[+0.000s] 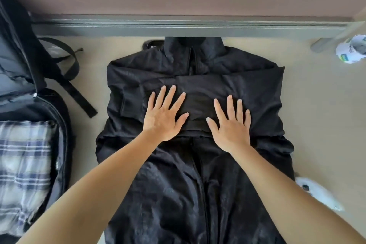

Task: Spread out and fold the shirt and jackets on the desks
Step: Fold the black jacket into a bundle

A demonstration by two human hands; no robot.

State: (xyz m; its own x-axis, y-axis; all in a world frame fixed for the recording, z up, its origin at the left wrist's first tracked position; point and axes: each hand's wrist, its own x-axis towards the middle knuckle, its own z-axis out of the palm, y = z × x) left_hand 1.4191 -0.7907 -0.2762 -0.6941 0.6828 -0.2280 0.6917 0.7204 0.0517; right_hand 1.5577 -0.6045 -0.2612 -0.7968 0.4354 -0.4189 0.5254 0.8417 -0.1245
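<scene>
Fingers (169, 95) straight and spread, gripping nothing: pressing down with left hand (164, 117) and right hand (231, 127) on sleeves (247, 85) crossed over jacket (174, 194) on desk (316, 115). Lying lengthwise near-to-far, collar (194, 47) far; lower half nearer than both hands, equally reachable, probably needing folding farward.

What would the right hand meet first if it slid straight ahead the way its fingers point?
The right hand lies flat on the black jacket; sliding on, it would likely cross the folded sleeve toward the collar, before the grey rail.
</scene>
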